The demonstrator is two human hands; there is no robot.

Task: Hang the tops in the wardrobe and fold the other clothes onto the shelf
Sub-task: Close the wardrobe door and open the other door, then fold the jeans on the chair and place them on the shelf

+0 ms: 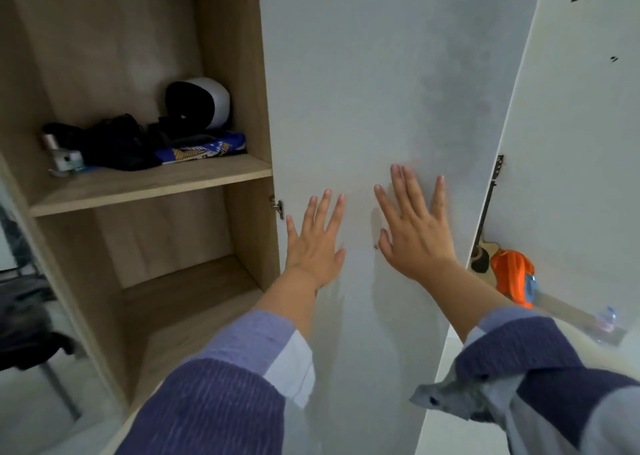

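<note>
A wooden wardrobe (239, 56) stands open on its left half, with one shelf (149, 186) across it. Its grey right door (381, 73) is in front of me. My left hand (317, 243) and my right hand (415, 229) lie flat on that door, fingers straight and spread, holding nothing. On the shelf lie dark crumpled clothes (114, 142) and a blue and yellow patterned garment (207, 148). The compartment below the shelf holds nothing that I can see.
A black and white helmet-like object (201, 102) sits at the back of the shelf, small items (64, 160) at its left end. Dark clothes (24, 323) hang on a rack at the far left. An orange cloth (512, 278) and a guitar (485, 246) show at the right.
</note>
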